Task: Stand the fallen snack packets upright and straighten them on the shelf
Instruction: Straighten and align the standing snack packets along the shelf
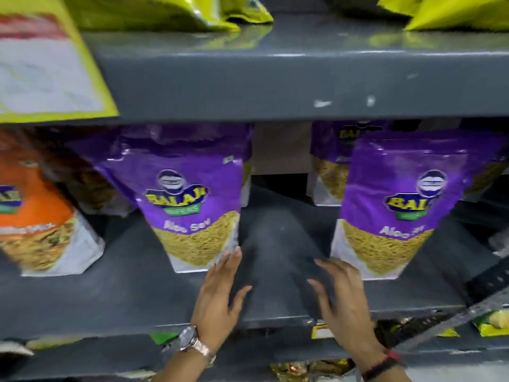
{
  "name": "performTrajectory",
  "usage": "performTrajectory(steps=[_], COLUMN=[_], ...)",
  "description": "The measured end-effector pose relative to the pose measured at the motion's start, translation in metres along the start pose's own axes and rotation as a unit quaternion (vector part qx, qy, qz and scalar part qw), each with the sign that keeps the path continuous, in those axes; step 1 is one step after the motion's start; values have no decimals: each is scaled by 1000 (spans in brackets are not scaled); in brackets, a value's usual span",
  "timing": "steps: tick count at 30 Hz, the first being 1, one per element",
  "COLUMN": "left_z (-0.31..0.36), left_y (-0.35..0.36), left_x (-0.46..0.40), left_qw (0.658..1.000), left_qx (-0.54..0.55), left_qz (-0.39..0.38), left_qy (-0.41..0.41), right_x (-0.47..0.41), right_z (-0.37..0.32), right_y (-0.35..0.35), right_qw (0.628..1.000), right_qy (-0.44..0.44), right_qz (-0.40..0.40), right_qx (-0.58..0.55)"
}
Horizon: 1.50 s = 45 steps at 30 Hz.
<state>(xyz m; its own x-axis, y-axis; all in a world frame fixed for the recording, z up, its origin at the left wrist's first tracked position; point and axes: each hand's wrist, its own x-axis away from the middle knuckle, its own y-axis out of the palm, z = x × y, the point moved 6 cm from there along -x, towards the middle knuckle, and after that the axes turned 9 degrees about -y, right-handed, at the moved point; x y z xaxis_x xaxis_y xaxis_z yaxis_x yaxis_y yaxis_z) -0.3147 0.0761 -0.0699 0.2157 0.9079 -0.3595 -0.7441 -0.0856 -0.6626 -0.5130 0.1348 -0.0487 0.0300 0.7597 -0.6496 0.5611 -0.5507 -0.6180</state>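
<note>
The single head view sits close to the grey shelf (165, 293), facing forward and slightly downward into it. The upper shelf's front edge (275, 86) crosses the top, and a lower tier shows along the bottom edge.

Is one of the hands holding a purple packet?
No, the left hand and right hand are both open and empty, beside the upright purple packets.
</note>
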Motion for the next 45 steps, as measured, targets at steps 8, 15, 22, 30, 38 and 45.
performTrajectory(steps=[8,15,22,30,38,45], left_z=[-112,-150,-126,-121,-125,-129], left_y=[-96,-61,-40,-42,-42,-40], left_x=[-9,-45,-34,-22,-19,-16], left_qw=[995,977,974,976,976,978], left_qx=[-76,-70,-33,-38,-1,1], left_qz=[21,-140,-140,-127,-118,-108], left_qy=[-62,-146,-172,-173,-182,-178], right_x=[-39,-47,-33,-17,-10,-7], right_z=[-35,-40,-32,-27,-28,-30], right_y=[147,171,145,134,134,132], right_qw=[960,956,966,962,962,965], right_qy=[112,141,144,183,192,185], right_qz=[-224,-230,-196,-186,-172,-167], right_qx=[-123,-120,-90,-84,-85,-87])
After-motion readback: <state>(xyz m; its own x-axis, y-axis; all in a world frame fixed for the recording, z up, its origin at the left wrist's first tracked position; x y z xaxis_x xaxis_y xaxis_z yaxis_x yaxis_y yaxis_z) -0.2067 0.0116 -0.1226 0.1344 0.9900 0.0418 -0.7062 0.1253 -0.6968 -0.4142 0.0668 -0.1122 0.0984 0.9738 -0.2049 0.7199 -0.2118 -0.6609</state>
